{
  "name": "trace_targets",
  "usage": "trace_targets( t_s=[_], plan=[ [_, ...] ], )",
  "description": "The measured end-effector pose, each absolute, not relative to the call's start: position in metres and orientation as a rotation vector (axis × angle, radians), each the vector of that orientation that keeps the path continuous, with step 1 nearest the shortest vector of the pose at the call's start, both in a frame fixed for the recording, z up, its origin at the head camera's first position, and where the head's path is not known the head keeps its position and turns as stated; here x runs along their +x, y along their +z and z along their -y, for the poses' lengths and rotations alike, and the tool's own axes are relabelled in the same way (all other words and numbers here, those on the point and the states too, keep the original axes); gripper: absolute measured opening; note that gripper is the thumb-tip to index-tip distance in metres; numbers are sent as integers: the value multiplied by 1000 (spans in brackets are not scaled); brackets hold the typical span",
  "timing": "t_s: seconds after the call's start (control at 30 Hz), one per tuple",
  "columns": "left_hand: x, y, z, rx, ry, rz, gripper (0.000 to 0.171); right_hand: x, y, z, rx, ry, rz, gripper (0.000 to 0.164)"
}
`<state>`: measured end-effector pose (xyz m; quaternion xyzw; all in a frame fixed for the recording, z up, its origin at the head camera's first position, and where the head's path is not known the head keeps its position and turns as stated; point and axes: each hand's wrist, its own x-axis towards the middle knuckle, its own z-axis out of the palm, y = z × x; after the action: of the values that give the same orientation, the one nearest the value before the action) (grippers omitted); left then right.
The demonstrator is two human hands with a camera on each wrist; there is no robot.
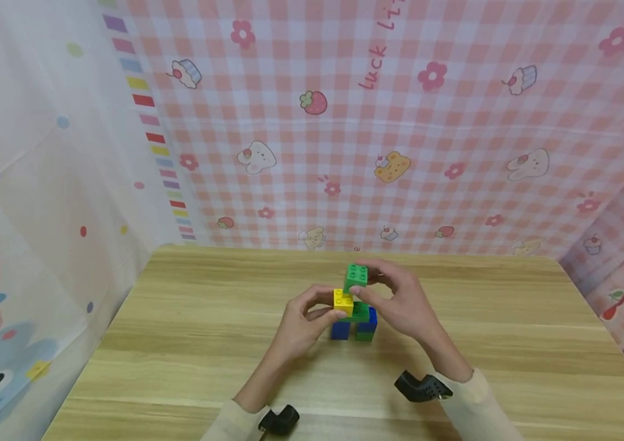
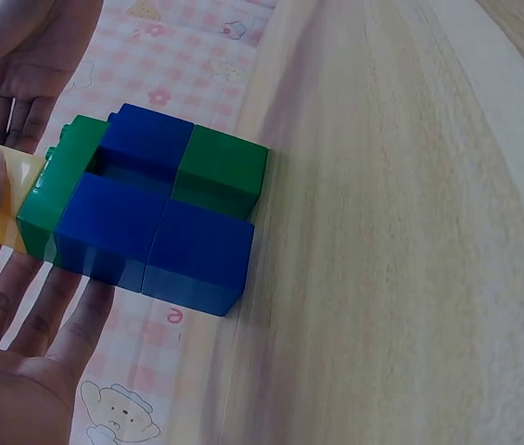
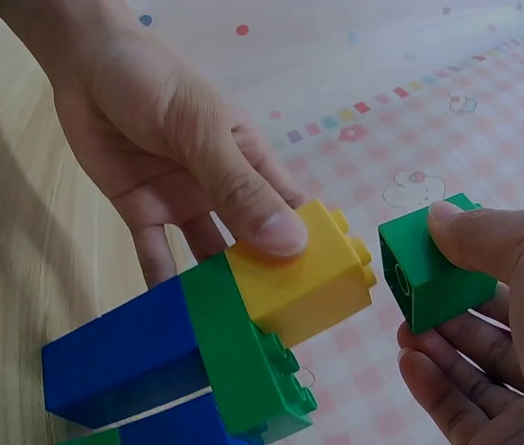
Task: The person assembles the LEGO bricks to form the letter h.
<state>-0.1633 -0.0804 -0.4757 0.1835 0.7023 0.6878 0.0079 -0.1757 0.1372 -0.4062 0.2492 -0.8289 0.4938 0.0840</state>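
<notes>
My left hand [image 1: 302, 323] pinches a yellow toy building block [image 1: 343, 304] between thumb and fingers. That block sits on one end of a long green brick [image 2: 62, 185], which bridges two columns standing on the table. Two blue blocks [image 2: 108, 227] make up one column; the other has a blue block [image 2: 150, 134] over a green block [image 2: 223, 167]. My right hand [image 1: 404, 301] grips a separate green block [image 3: 438, 264] by its sides. Its hollow underside faces the yellow block's studs, with a gap between them in the right wrist view.
The structure stands on a wood-grain table [image 1: 190, 343]. Behind it hangs a pink checked cloth [image 1: 289, 135], and a white patterned cloth [image 1: 41, 159] hangs at the left. Black wrist devices [image 1: 422, 387] sit at both sleeves.
</notes>
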Motion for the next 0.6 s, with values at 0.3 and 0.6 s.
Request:
trace_targets(
  t_s=[0.3, 0.6],
  plan=[
    [-163, -476, 81, 578, 2146, -2206, 32, -174, -410, -130, 824, 1452, 2447, 41],
    [-163, -476, 82, 565, 2144, -2189, 31, -169, -406, -126, 831, 1430, 2460, 42]
  ],
)
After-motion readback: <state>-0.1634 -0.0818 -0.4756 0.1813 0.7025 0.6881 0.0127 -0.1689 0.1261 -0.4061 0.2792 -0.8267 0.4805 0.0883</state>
